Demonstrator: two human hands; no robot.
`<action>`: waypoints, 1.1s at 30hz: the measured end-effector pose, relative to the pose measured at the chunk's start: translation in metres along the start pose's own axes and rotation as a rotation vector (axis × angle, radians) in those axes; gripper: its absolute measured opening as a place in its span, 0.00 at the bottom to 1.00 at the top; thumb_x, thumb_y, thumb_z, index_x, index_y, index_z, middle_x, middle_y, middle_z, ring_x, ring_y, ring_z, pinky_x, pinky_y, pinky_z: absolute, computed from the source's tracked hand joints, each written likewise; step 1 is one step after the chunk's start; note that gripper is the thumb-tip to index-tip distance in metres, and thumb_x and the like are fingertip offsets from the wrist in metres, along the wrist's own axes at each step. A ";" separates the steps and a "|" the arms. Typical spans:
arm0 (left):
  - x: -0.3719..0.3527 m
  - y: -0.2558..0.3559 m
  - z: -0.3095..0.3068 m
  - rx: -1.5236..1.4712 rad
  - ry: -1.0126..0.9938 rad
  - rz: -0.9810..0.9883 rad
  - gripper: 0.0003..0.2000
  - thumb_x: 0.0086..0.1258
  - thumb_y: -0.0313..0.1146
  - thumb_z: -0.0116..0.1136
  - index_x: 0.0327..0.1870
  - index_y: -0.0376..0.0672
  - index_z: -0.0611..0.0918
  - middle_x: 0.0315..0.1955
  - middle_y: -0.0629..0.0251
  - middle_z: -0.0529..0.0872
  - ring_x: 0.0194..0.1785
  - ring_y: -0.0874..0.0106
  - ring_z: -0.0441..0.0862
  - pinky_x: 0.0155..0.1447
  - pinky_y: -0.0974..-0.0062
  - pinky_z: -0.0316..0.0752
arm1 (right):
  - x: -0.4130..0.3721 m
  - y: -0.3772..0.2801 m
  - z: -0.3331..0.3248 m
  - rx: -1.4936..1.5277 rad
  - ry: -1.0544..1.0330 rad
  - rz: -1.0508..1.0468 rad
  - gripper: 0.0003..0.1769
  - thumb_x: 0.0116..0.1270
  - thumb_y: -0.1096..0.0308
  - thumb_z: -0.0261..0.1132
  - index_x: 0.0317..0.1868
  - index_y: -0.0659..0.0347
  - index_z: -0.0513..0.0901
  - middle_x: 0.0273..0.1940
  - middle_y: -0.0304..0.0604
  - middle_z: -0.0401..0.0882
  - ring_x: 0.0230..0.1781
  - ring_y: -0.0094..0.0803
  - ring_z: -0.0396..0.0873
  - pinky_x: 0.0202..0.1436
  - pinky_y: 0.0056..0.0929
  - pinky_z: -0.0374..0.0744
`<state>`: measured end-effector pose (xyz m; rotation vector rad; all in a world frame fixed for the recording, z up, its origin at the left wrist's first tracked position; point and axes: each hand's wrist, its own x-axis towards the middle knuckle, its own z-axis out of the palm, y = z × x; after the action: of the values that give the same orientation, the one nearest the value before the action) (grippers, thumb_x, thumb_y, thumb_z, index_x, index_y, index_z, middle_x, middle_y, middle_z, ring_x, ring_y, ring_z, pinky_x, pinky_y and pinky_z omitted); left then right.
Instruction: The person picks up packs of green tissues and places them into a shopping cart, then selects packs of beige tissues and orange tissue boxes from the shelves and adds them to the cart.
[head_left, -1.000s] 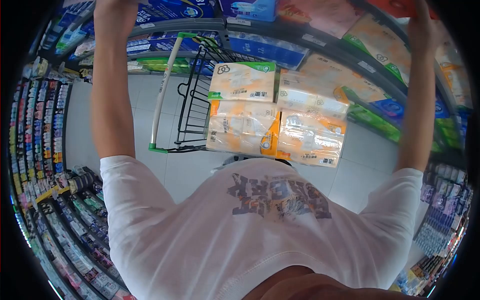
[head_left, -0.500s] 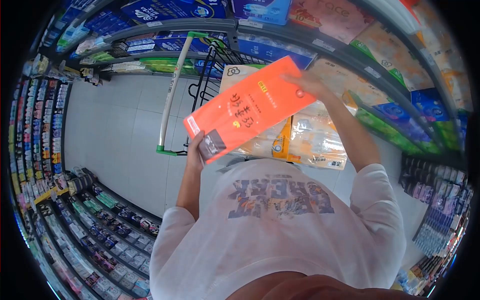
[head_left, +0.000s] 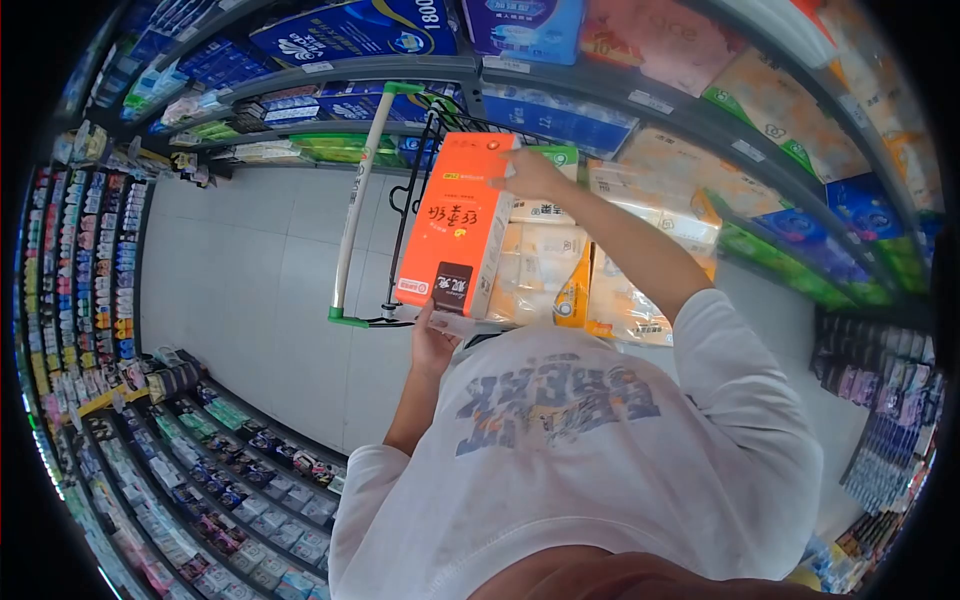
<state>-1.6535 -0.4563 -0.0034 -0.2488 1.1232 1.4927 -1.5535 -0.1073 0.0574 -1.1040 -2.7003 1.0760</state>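
Both hands are on an orange tissue pack (head_left: 455, 215) printed with large dark characters. My left hand (head_left: 433, 338) grips its near end, thumb on the front beside a dark label. At the far end, my right hand (head_left: 527, 176) is closed around the right edge, some fingers hidden behind. The pack is over the left part of a shopping cart (head_left: 362, 200) with a pale handle bar and green end caps. Beside it in the cart, clear-wrapped beige tissue packs (head_left: 540, 265) lie under my right forearm; the orange pack hides part of them.
Shelves ahead and to the right hold blue Vinda packs (head_left: 355, 35), a purple-blue pack (head_left: 525, 30) and orange-beige packs (head_left: 790, 100). Racks of small packaged goods (head_left: 215, 495) curve along the left. Grey tile floor (head_left: 255, 265) lies left of the cart.
The orange pack has turned from a slanted position to nearly upright in view and shows its right side. My right hand has moved left, and my left hand slightly right and nearer.
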 end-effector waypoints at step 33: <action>0.042 0.063 0.149 1.188 -0.085 0.849 0.15 0.68 0.35 0.64 0.23 0.35 0.78 0.16 0.71 0.77 0.21 0.85 0.68 0.24 0.80 0.63 | -0.122 0.093 -0.139 0.543 0.075 0.037 0.26 0.67 0.61 0.67 0.61 0.68 0.76 0.50 0.52 0.84 0.51 0.33 0.82 0.53 0.29 0.80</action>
<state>-1.6556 -0.3084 0.0742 1.2185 1.9577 1.2080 -1.3682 -0.0544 0.1325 -1.0590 -2.1304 1.6009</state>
